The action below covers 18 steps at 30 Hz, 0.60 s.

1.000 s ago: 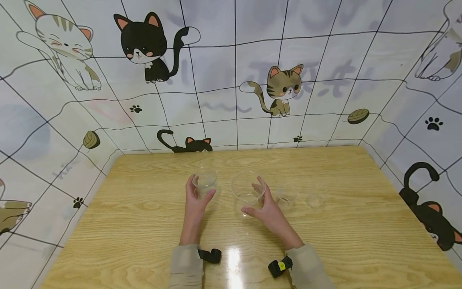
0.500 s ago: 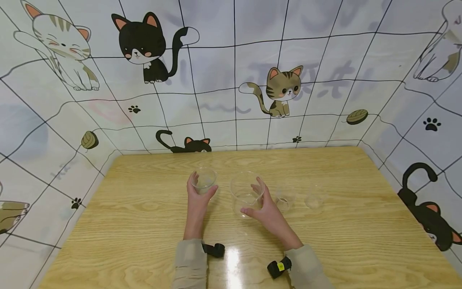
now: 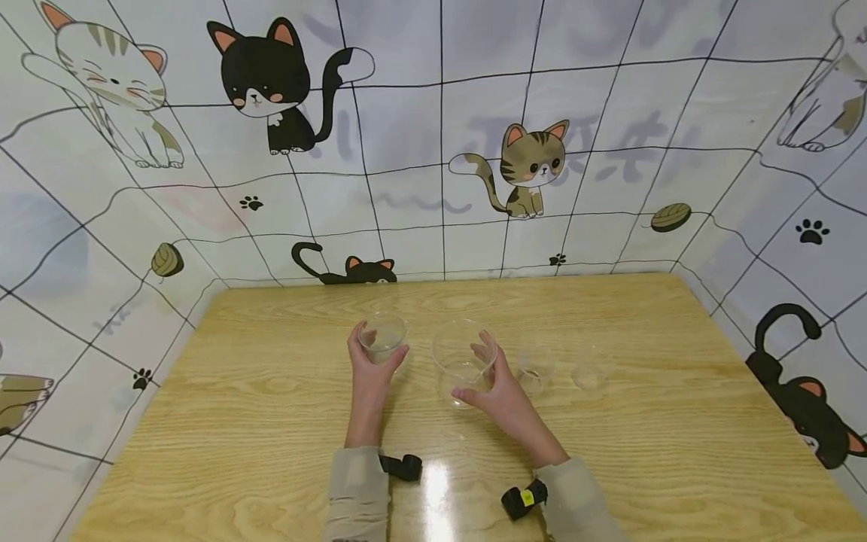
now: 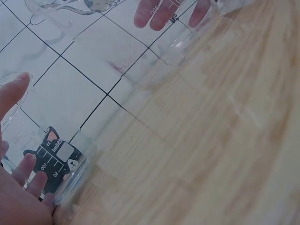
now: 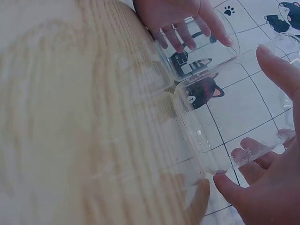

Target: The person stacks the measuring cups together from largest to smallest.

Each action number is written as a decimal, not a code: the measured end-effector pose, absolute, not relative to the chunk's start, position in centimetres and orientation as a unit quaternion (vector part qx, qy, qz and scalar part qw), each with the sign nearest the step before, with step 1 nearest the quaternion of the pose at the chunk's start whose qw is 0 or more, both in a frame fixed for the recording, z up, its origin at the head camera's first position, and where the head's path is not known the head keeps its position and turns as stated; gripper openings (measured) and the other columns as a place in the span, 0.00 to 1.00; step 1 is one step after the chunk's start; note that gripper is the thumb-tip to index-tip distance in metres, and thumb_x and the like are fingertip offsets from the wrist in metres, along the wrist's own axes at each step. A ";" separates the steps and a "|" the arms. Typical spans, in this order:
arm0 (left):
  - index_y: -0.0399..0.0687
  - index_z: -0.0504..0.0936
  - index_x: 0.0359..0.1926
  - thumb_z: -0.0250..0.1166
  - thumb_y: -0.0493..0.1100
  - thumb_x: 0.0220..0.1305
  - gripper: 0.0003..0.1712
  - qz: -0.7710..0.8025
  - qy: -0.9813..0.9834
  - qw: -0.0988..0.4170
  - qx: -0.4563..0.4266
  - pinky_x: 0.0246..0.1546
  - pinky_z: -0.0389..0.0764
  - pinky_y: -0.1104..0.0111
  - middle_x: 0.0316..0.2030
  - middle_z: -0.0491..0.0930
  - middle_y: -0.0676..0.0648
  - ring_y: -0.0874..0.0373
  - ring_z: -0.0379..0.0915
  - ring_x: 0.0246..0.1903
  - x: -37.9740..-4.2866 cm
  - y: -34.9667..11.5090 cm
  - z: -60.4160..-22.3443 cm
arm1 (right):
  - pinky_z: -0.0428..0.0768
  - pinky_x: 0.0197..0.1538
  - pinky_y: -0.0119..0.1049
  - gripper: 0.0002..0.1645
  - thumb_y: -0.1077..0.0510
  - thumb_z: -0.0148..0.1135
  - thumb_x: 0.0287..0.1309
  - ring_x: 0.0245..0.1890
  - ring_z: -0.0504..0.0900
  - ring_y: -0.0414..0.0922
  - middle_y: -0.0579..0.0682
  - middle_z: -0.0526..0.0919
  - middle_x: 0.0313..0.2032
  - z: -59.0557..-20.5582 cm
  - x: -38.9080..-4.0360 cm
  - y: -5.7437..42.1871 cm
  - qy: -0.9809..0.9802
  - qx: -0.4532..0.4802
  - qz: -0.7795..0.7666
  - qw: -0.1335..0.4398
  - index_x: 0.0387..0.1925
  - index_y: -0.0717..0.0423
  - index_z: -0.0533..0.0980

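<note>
My left hand point(image 3: 370, 382) grips a clear glass beaker point(image 3: 384, 335) from its left side, thumb near the rim. In the left wrist view, white graduation marks show on this beaker point(image 4: 58, 164), its base at the tabletop. A larger clear beaker point(image 3: 457, 354) stands to the right, and my right hand point(image 3: 504, 395) holds it round its right side with the thumb in front. From the right wrist view, the larger beaker point(image 5: 229, 110) is upright on the table close to the smaller one point(image 5: 194, 63).
Right of the larger beaker stands a small clear beaker point(image 3: 535, 374), with another small clear glass vessel point(image 3: 589, 374) beyond it. All sit on a wooden table point(image 3: 271, 421) backed by a cat-patterned wall covering point(image 3: 406, 188).
My left forearm has shifted slightly to the right and forward, its thumb a little higher on the smaller beaker. My right hand and the larger beaker have stayed in place.
</note>
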<state>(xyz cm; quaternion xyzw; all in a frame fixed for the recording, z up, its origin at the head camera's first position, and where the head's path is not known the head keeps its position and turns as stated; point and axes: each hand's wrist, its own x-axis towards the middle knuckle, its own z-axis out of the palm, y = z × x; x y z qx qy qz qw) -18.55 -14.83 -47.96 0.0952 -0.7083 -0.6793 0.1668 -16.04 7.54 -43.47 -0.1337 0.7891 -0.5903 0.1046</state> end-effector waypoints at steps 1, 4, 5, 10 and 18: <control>0.63 0.50 0.64 0.71 0.54 0.42 0.52 -0.680 -0.708 0.167 0.093 0.59 0.53 0.56 0.60 0.55 0.46 0.54 0.48 0.62 -18.5 -14.8 -48.0 | 0.54 0.59 0.56 0.60 0.45 0.68 0.43 0.63 0.53 0.53 0.51 0.53 0.65 -43.5 -16.0 7.5 0.789 -0.134 -0.591 0.104 0.68 0.39 0.38; 0.62 0.51 0.63 0.71 0.53 0.43 0.50 -0.683 -0.705 0.168 0.085 0.59 0.54 0.56 0.60 0.57 0.46 0.52 0.50 0.62 -18.4 -14.8 -48.0 | 0.53 0.59 0.56 0.59 0.49 0.68 0.44 0.63 0.52 0.54 0.51 0.53 0.65 -43.5 -16.0 7.5 0.785 -0.137 -0.595 0.105 0.68 0.40 0.39; 0.62 0.52 0.63 0.71 0.53 0.43 0.49 -0.684 -0.705 0.167 0.082 0.59 0.54 0.56 0.59 0.58 0.46 0.52 0.50 0.61 -18.4 -14.8 -48.0 | 0.53 0.59 0.56 0.59 0.50 0.68 0.45 0.64 0.52 0.54 0.52 0.53 0.66 -43.5 -16.0 7.6 0.783 -0.138 -0.597 0.106 0.68 0.40 0.38; 0.65 0.53 0.63 0.70 0.53 0.45 0.47 -0.689 -0.705 0.152 0.078 0.60 0.54 0.59 0.61 0.59 0.48 0.56 0.52 0.61 -18.2 -14.9 -48.2 | 0.52 0.59 0.57 0.58 0.54 0.68 0.46 0.64 0.51 0.54 0.53 0.52 0.66 -43.6 -15.9 7.6 0.779 -0.141 -0.602 0.106 0.68 0.40 0.38; 0.64 0.53 0.64 0.69 0.55 0.45 0.47 -0.684 -0.711 0.152 0.064 0.61 0.51 0.67 0.60 0.55 0.49 0.58 0.50 0.62 -17.8 -15.1 -48.3 | 0.54 0.59 0.56 0.58 0.46 0.68 0.43 0.63 0.54 0.54 0.50 0.53 0.66 -43.6 -15.6 7.5 0.788 -0.133 -0.592 0.106 0.67 0.33 0.39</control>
